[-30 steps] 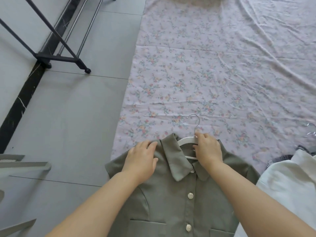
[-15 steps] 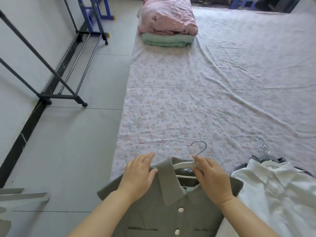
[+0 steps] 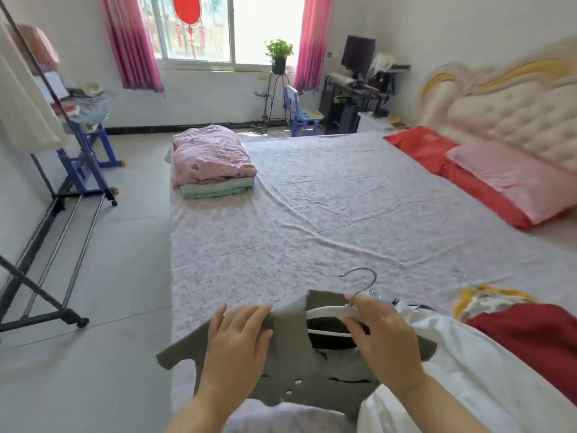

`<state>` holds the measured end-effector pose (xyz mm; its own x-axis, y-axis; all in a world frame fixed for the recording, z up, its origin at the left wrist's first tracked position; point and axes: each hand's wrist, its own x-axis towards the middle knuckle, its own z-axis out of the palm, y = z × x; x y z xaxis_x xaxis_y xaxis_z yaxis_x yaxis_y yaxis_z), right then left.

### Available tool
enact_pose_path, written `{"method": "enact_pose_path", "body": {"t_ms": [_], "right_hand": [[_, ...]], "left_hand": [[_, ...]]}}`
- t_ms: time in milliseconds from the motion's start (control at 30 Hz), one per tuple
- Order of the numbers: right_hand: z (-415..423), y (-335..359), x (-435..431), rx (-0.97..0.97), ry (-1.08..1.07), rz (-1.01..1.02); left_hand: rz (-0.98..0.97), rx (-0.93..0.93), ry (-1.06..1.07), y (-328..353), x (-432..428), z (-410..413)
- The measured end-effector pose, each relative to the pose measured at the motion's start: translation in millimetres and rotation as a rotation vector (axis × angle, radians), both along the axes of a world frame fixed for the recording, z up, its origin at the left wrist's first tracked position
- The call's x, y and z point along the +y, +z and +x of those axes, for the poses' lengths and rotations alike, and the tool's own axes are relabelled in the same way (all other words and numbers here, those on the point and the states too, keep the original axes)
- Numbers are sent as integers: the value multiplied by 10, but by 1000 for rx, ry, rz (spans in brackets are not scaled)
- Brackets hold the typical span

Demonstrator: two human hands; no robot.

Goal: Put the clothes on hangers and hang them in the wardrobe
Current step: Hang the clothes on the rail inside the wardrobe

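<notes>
- Grey-green cloth fills the bottom of the view: a short-sleeved, buttoned grey-green shirt (image 3: 290, 370), held just above the near edge of the bed (image 3: 312, 229).
- A white hanger (image 3: 331, 312) sits inside the shirt's open collar, and its metal hook stands clear above the neck.
- My left hand (image 3: 237, 342) grips the shirt's shoulder, fingers curled over the top edge.
- My right hand (image 3: 384, 335) pinches the hanger just under the hook, fingers closed on the bar.
- This shirt looks fully dressed on its hanger, so I judge the first half of the job done for this piece.
- What remains is to carry it to the black clothes rail (image 3: 82, 192) on the left, well apart across the floor, and hook it on.
- One pale garment (image 3: 22, 104) hangs at the rail's top, which suggests a piece is already up.
- Beside my right arm lie a white garment (image 3: 468, 370) and a red garment (image 3: 524, 332).
- Hanger hooks show near them, but I cannot tell whether they are properly on hangers, and neither has been hung.
</notes>
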<state>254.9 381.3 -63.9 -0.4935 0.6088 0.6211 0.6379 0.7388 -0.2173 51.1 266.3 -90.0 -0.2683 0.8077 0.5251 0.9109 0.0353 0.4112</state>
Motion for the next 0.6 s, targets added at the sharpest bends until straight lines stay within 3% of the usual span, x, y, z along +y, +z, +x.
{"method": "enact_pose_path", "body": {"t_ms": [300, 600], "right_hand": [[1035, 1055, -1041, 98, -431, 158], [2733, 1774, -2756, 33, -911, 304]], "left_hand": [[258, 50, -449, 974, -103, 654], [286, -87, -952, 1504, -609, 2629]]}}
